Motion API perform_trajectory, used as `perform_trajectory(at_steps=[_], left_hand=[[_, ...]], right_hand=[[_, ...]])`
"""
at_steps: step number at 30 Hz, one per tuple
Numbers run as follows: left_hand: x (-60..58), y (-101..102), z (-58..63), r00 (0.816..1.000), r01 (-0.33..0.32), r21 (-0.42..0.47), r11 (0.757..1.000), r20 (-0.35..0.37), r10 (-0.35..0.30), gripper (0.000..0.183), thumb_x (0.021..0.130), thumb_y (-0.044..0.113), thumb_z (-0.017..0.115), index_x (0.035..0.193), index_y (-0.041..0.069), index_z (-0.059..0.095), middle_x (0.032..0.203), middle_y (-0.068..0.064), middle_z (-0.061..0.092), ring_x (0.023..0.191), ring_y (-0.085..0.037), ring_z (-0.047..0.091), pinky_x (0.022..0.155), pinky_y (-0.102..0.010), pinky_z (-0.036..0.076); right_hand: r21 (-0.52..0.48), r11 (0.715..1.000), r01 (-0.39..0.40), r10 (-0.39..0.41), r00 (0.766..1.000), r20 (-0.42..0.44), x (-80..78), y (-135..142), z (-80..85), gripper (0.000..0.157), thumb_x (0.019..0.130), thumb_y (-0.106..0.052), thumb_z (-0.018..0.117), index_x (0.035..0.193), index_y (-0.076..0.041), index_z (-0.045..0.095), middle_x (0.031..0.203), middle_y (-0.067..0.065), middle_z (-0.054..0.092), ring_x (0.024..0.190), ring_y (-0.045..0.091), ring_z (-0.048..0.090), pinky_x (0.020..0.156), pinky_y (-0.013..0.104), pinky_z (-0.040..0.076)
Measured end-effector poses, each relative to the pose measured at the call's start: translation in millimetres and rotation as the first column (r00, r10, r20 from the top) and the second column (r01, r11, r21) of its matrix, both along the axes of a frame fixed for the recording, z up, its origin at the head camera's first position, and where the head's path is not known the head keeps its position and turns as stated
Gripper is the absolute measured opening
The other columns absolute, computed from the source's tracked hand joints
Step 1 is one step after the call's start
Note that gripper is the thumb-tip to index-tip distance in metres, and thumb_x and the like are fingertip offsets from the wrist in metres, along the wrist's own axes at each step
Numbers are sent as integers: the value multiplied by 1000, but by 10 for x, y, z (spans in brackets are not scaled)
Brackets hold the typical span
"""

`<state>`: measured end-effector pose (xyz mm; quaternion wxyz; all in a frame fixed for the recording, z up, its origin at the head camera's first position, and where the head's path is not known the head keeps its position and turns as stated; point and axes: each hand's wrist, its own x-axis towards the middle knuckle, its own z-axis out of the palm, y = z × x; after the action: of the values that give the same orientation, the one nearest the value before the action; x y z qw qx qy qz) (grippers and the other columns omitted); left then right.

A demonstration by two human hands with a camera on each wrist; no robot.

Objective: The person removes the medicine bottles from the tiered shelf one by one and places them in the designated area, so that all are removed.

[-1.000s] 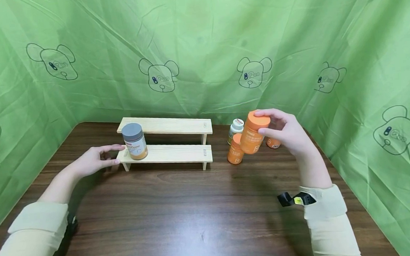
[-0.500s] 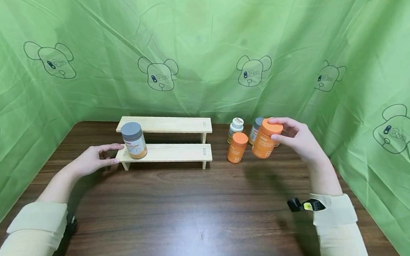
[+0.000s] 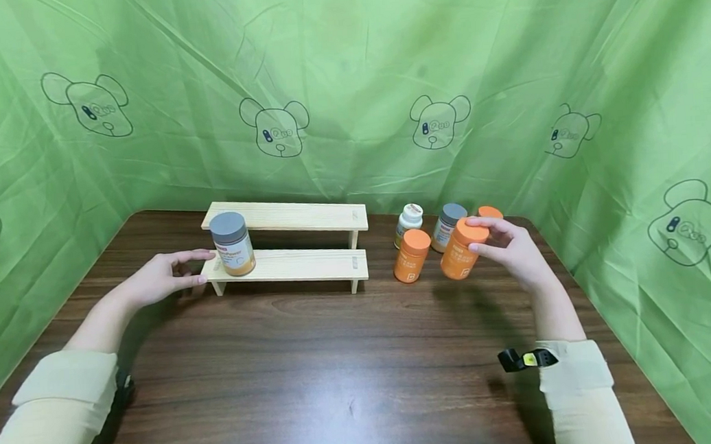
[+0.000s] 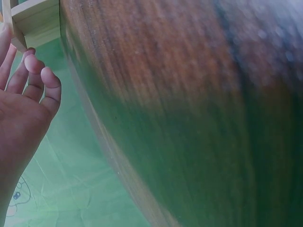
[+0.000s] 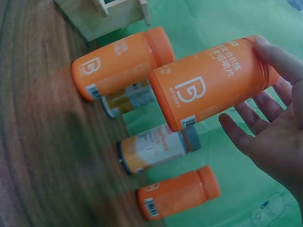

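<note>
My right hand [image 3: 485, 232] grips a large orange bottle [image 3: 462, 254] by its orange lid and holds it slightly tilted, low over the table, right of a smaller orange bottle [image 3: 411, 255]. In the right wrist view the held bottle [image 5: 213, 85] lies across the frame, with fingertips [image 5: 279, 56] on its lid end. My left hand [image 3: 198, 267] rests with relaxed fingers at the left end of the lower step of a wooden two-step shelf [image 3: 309, 265]. A grey-lidded jar [image 3: 232, 244] stands on that step, near the hand.
Behind the held bottle stand a white bottle [image 3: 409, 221], a grey-lidded bottle [image 3: 449, 226] and another orange bottle [image 3: 490, 212]. Green cloth walls [image 3: 345, 78] close in the dark wooden table [image 3: 340, 360] at the back and sides. The shelf's upper step [image 3: 287, 216] bears nothing.
My right hand has carried the orange bottle down and to the right, from raised in front of the other bottles to low beside the smaller orange one. The left hand has stayed put.
</note>
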<state>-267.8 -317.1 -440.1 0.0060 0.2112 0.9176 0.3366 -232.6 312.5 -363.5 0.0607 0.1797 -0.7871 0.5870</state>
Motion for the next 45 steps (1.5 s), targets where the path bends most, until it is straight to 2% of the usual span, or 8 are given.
perform_trajectory(at_steps=[4,10,16,22,30,33,39,45], left_hand=[[2,7,4,1000,5,5,1000,-12,-4,49,87,30,68,131,13,56,122,-10,60,64,-10,44,56,-27,40],[-1,11,0,1000,3,6,1000,-15,-3,49,87,29,69,131,12,56,121,-10,60,64,-10,45,56,-27,40],[-4,-1,-2,1000,-1,-7,1000,-3,1,50,87,31,68,132,13,55,124,-9,59,66,-11,46,58,-27,41],[-2,-7,0,1000,4,0,1000,-2,-4,50,87,30,68,132,12,55,126,-10,58,65,-11,45,57,-27,40],[1,-7,-15,1000,1,9,1000,-14,-1,49,87,29,68,132,11,55,121,-11,60,64,-11,46,55,-28,41],[3,-2,-10,1000,6,14,1000,-5,-6,50,87,29,68,132,12,55,123,-11,59,64,-12,47,56,-27,41],[17,6,9,1000,14,23,1000,-2,-14,49,87,28,69,131,11,56,126,-12,58,64,-11,46,56,-27,41],[19,-4,5,1000,17,24,1000,-5,-17,49,87,28,69,131,11,56,127,-13,58,64,-11,47,56,-27,41]], right_hand=[[-18,1000,19,-19,1000,20,-42,9,-100,41,84,-1,69,124,-4,59,120,-5,62,104,9,58,79,21,50],[28,997,77,-78,996,50,-78,3,-245,43,85,-9,71,126,-9,59,123,-6,60,110,7,55,83,20,47],[23,996,86,-87,995,56,-159,11,-397,45,85,-9,71,127,-6,57,121,-8,61,109,9,55,84,19,46],[26,992,124,-126,986,109,-189,-24,-459,48,84,-13,72,129,-7,57,121,-8,60,109,8,54,85,19,45],[-119,991,54,-42,994,100,-301,26,-684,46,83,-11,73,127,-11,60,122,-1,61,105,9,55,81,21,47],[-114,991,70,-58,993,106,-323,26,-719,45,82,-12,74,125,-10,61,120,-2,61,104,9,55,80,21,47],[-18,988,151,-146,977,156,-317,3,-705,46,83,-16,73,126,-12,60,115,-8,62,100,8,55,80,21,46],[-20,990,138,-133,977,166,-306,-12,-680,46,83,-17,73,127,-11,59,117,-8,60,104,9,53,82,21,46]])
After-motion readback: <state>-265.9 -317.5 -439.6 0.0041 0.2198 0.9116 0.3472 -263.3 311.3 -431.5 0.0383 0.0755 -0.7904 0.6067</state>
